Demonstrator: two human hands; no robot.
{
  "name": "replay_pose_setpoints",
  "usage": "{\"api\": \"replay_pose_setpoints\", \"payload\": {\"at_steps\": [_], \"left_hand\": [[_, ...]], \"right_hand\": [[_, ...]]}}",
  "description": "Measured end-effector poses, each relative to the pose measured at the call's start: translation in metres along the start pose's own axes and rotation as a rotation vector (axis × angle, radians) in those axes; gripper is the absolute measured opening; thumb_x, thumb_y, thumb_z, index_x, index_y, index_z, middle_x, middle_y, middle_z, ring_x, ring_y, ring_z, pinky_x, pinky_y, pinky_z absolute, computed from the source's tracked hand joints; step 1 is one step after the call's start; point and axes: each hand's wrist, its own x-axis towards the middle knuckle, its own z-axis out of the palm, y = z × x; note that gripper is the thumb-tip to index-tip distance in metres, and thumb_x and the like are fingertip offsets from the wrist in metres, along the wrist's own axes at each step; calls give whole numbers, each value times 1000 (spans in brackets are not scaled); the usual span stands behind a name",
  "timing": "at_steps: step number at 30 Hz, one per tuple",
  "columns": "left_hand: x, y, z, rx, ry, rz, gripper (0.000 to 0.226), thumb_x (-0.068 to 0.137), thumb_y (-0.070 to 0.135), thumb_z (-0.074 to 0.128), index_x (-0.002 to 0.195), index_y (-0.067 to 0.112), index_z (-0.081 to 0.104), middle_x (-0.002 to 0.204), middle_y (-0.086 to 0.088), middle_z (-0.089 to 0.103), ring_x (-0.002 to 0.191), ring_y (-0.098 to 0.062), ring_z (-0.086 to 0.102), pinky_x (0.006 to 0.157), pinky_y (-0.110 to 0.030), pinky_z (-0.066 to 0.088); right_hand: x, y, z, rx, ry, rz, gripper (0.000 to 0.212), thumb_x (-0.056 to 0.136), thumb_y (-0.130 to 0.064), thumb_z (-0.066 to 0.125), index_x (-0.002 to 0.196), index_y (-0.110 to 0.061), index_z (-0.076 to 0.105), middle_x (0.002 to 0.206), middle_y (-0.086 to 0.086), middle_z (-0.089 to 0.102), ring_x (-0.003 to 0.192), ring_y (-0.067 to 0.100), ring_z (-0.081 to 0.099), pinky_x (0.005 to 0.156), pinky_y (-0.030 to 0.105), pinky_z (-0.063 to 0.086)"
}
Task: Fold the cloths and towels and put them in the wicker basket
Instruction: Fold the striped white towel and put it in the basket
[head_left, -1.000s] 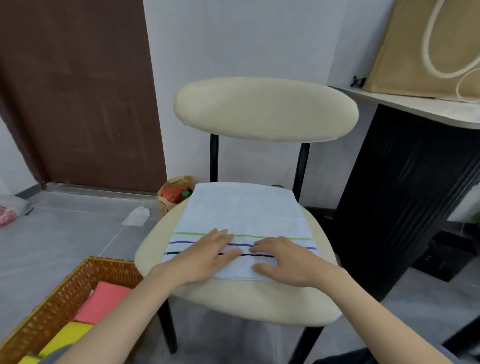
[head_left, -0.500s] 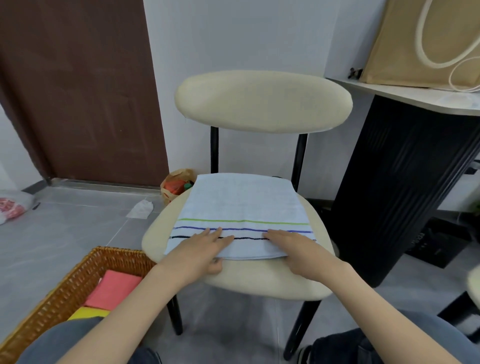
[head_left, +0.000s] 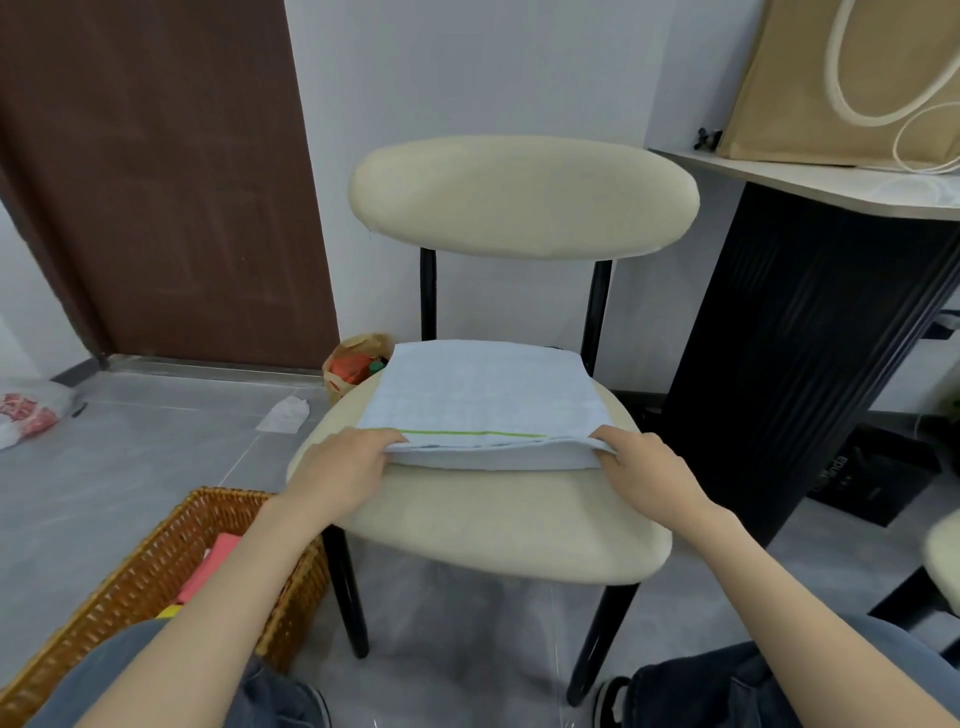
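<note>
A pale blue towel (head_left: 483, 395) with a green stripe lies folded on the cream chair seat (head_left: 498, 519). My left hand (head_left: 343, 470) grips the towel's near left corner, and my right hand (head_left: 641, 467) grips its near right corner. The near edge is lifted and rolled back, so only the green stripe shows. The wicker basket (head_left: 150, 577) stands on the floor at the lower left, holding a pink cloth (head_left: 210, 566) and a bit of yellow cloth beneath it.
A black cabinet (head_left: 810, 374) with a pale top and a tan bag (head_left: 852, 78) stands right of the chair. A brown paper bag (head_left: 356, 364), a white scrap and a plastic bag (head_left: 31, 410) lie on the grey floor. A brown door is behind.
Both hands slid from pressing flat on the striped end to its near corners and lifted that edge, hiding the blue and black stripes. The view dropped lower and closer.
</note>
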Motion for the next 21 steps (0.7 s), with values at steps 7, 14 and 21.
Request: {"api": "replay_pose_setpoints", "payload": {"at_steps": [7, 14, 21], "left_hand": [[5, -10, -15, -484, 236, -119, 22, 92, 18, 58, 70, 23, 57, 71, 8, 58, 70, -16, 53, 57, -22, 36], [1, 0, -23, -922, 360, -281, 19, 91, 33, 60, 88, 15, 65, 82, 4, 63, 74, -9, 57, 61, -22, 42], [12, -12, -14, -801, 225, -285, 25, 94, 33, 54, 89, 11, 64, 84, -1, 64, 80, -20, 60, 67, -31, 44]], "right_hand": [[0, -1, -8, 677, 144, 136, 15, 91, -29, 60, 81, -21, 68, 76, 2, 65, 70, 19, 57, 62, 30, 43], [-7, -9, -16, 944, 311, 87, 12, 94, -29, 58, 96, -23, 68, 97, 0, 72, 95, 23, 67, 83, 41, 53], [10, 2, -3, 653, 144, 275, 30, 89, -31, 53, 93, -3, 63, 86, 9, 69, 79, 27, 64, 73, 40, 50]]}}
